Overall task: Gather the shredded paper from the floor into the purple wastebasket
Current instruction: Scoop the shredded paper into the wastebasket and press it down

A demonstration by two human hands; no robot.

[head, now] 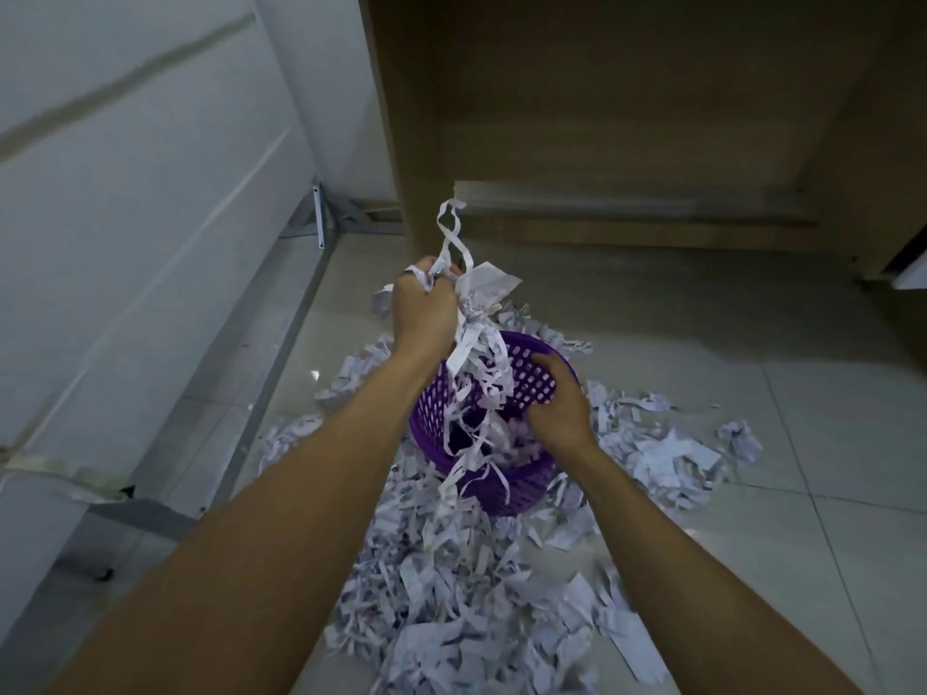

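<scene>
1. Left hand (pixel 424 313): a bunch of shredded paper (pixel 476 373) is gripped above the purple wastebasket (pixel 501 486), strips trailing lengthwise down into its mouth, probably for release.
2. The wastebasket, tilted on the floor (pixel 752 343), is held by the right hand (pixel 557 403) gripping its rim, apparently to steady it; loose shreds (pixel 466 594) are heaped around it.

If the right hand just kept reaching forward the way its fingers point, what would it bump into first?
Most likely the far inner wall of the purple wastebasket. The right hand sits at the rim with its fingers curled over that lattice side, seemingly already touching it, though depth is hard to judge from this one view.
</scene>
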